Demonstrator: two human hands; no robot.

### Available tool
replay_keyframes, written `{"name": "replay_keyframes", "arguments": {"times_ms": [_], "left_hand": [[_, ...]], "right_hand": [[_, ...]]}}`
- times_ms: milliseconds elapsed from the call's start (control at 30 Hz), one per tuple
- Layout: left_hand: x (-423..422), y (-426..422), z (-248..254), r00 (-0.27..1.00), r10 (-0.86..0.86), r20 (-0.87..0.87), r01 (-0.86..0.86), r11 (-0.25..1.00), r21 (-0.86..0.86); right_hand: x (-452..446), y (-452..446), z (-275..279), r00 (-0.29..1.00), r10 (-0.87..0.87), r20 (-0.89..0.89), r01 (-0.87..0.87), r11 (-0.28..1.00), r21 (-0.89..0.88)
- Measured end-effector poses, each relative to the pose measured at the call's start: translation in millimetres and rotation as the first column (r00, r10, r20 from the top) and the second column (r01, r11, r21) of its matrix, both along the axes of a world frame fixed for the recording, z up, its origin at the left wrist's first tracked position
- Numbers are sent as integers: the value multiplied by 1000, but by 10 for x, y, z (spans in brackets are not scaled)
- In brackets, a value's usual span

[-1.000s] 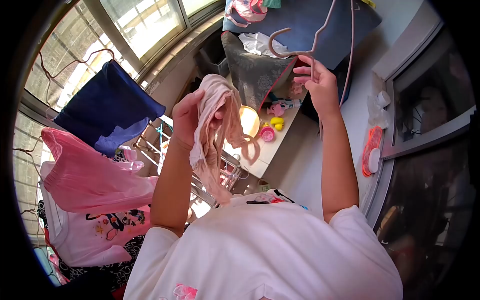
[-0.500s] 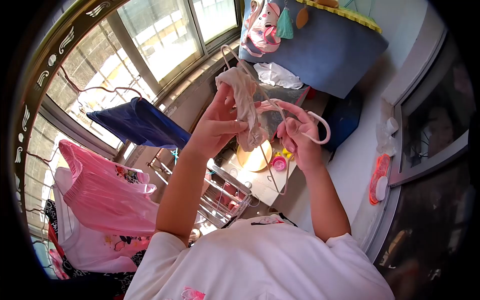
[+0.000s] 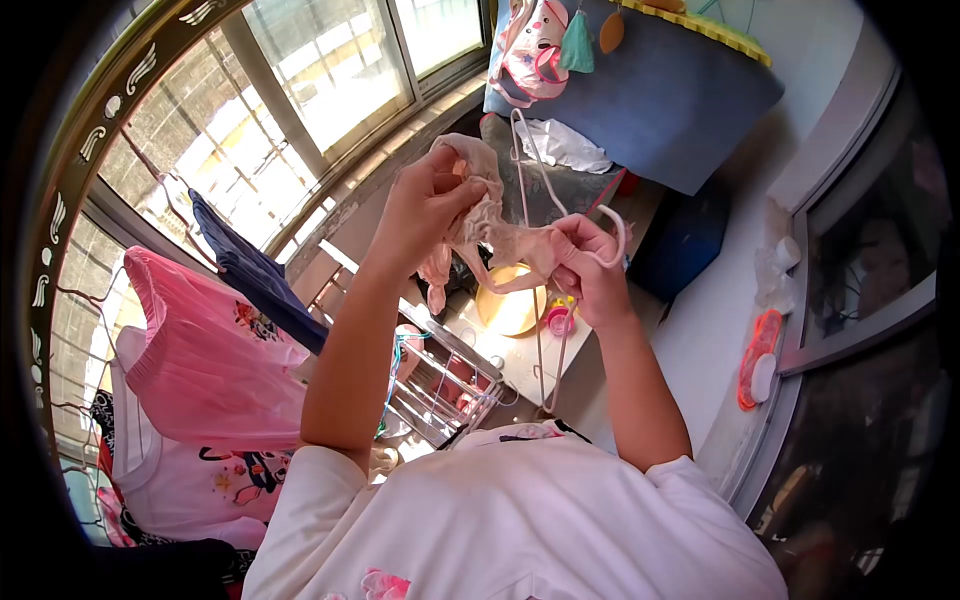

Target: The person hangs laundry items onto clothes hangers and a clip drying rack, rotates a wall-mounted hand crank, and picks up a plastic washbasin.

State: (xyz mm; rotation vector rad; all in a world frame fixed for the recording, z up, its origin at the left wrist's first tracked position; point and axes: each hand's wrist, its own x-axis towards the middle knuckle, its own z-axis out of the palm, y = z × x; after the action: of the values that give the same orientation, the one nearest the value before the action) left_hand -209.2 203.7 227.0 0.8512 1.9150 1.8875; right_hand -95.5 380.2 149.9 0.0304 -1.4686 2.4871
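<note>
A thin, pale pink garment [image 3: 485, 225] is stretched between my two hands; its bunched folds hide what kind it is. My left hand [image 3: 428, 205] is closed on its upper left part, with loose folds dangling below. Closed as well, my right hand [image 3: 588, 265] grips the garment's right end together with a pale wire clothes hanger [image 3: 541, 350]. The hanger's curved hook [image 3: 620, 235] sticks out beyond my right fingers, and its long frame runs up and down behind the cloth.
On the left hang pink trousers [image 3: 205, 350], a white printed shirt [image 3: 215, 480] and dark blue clothing [image 3: 250, 265], by the barred window [image 3: 330, 75]. Below my hands are a metal rack [image 3: 450, 385] and a yellow round board or lid [image 3: 505, 312]. A sliding window frame [image 3: 850, 330] borders the right.
My hands have spread the garment wider between them, and my right hand has closed on its end. The hanger has turned more upright. The dark blue clothing on the left has swung.
</note>
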Motion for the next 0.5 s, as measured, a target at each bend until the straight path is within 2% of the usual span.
{"name": "replay_keyframes", "arguments": {"times_ms": [33,100,167,200,233,267,300,333,367,400,433,467,500], "left_hand": [[-36,-81,10,995,-2,-101,-23,971,-238],[-119,-213,-78,999,-20,-36,10,971,-238],[-392,-366,-298,996,7,-91,-65,764,-642],[-423,-403,-418,993,68,-95,-108,837,-537],[-453,-411,-559,993,68,-93,-108,839,-534],[-470,-396,-697,793,258,-552,-515,768,-381],[-460,-373,-757,364,378,-851,-778,626,-54],[-278,-300,-611,549,559,-621,-697,717,30],[-132,-309,-576,756,499,-423,-512,854,93],[27,-316,-557,909,354,-218,-313,928,202],[241,-252,-471,974,84,-211,-34,972,231],[383,-123,-402,903,41,-428,8,994,112],[518,26,-323,777,122,-617,-98,993,72]], "right_hand": [[29,74,104,999,11,-42,-15,996,-84],[81,170,349,990,67,-127,-88,981,-170],[126,216,606,995,70,-65,-76,992,-100],[99,183,679,994,79,-70,-88,987,-131],[39,124,718,994,80,-68,-88,988,-128],[-23,58,753,989,117,-92,-129,983,-129],[-78,-24,784,981,153,-117,-168,977,-128],[-135,-120,787,987,115,-115,-121,992,-44],[-192,-179,784,984,127,-125,-124,992,34],[-239,-241,810,988,108,-109,-102,993,62],[-270,-281,841,992,87,-92,-79,993,91],[-286,-293,873,993,83,-89,-75,993,93],[-300,-302,905,993,66,-98,-61,997,55]]}}
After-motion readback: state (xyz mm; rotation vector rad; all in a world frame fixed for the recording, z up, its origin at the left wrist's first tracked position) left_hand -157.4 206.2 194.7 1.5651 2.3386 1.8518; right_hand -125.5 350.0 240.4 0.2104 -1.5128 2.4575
